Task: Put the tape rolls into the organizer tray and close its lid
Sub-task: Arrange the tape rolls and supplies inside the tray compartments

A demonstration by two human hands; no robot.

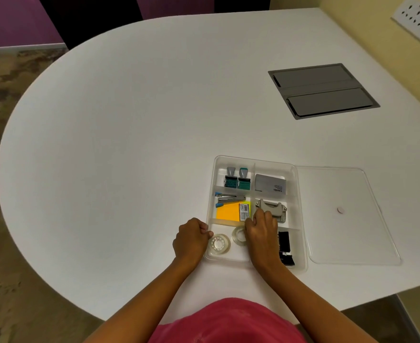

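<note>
Beside tape rolls (220, 244): binder clips (285, 246).

Both forearms reach forward, the left hand (191, 240) curled in a loose grip, the right hand (262, 227) likewise curled.

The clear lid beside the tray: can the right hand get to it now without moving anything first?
Probably yes. The clear lid lies flat on the table, right of the organizer tray, with nothing on it. The right hand is over the tray near a tape roll; the way between looks free.
</note>
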